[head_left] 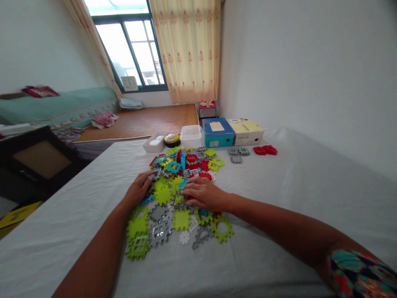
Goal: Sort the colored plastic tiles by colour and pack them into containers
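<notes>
A loose pile of plastic interlocking tiles with toothed edges, in green, grey, red, blue and white, covers the middle of the table. My left hand (139, 188) rests at the pile's left edge, its fingers reaching over grey and blue pieces. On the right side, my right hand (204, 193) lies palm down over the tiles with fingers extended; what is beneath the palm is hidden. Between the hands are flat green tiles (163, 194). Nearer me lie a grey window tile (159, 233), a green ring tile (222, 228) and a small white disc (184, 237).
Grey tiles (238, 152) and a stack of red tiles (265, 150) sit apart at the right. Along the back stand a white tray (154, 145), a round black-and-yellow tin (172, 140), a clear container (191, 135), a blue box (218, 133) and a yellow-white box (245, 131).
</notes>
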Tool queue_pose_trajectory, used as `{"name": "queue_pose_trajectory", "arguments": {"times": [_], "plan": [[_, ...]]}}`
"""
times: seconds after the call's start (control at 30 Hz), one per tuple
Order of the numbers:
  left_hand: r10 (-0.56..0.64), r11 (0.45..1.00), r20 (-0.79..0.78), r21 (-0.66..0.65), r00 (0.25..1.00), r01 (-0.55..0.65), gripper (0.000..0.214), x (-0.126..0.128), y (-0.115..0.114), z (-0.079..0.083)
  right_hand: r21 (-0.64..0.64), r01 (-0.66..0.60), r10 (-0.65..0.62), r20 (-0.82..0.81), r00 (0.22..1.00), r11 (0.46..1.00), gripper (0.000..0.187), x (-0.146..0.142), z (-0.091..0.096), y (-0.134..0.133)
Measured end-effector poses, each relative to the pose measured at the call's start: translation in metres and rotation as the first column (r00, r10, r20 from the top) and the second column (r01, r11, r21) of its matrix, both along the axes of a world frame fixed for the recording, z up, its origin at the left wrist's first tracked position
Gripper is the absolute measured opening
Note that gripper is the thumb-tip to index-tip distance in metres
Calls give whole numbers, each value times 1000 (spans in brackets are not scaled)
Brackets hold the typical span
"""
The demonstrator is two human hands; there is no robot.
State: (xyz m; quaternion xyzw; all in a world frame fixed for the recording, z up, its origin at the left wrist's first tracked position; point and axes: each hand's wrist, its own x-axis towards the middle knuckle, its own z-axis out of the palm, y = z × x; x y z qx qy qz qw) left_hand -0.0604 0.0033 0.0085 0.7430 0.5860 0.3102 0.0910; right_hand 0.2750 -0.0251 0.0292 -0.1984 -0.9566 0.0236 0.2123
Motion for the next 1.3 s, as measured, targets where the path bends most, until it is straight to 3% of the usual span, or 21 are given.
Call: {"name": "queue_pose_trajectory", "arguments": {"times": [0.27,0.37,0.6,0.8,0.93,1.07,1.17,1.23,1.3], "plan": [[-10,1000,1,-9,1000,10,55,-5,2,-4,57,-59,53,94,994,997,41,-4,6,-19],[-8,1000,3,-7,1000,8,54,-3,2,-3,36,-84,79,114,990,996,33,-6,2,-20],[-1,1000,-4,-13,1000,1,55,1,0,-1,4,100,-100,9,995,995,24,-5,-4,-11],[-4,1000,-8,-3,1000,4,53,-1,1,-3,40,-119,114,122,986,992,34,-11,-1,-19],[-4,1000,-6,-4,1000,4,52,-1,1,-2,44,-109,100,169,981,993,22,-14,-5,-24],[0,1000,-6,-11,1000,0,53,0,0,0,112,-111,103,75,992,987,19,-15,-2,-24],[-5,1000,0,-16,1000,5,55,-1,0,0,92,-14,21,-76,997,996,22,-1,13,-6],[-8,1000,5,-15,1000,8,55,-2,0,-1,20,127,-122,-167,978,992,22,24,26,19],[-12,1000,9,-13,1000,12,54,-2,0,-1,-80,313,-323,-189,927,946,20,62,37,49]]}}
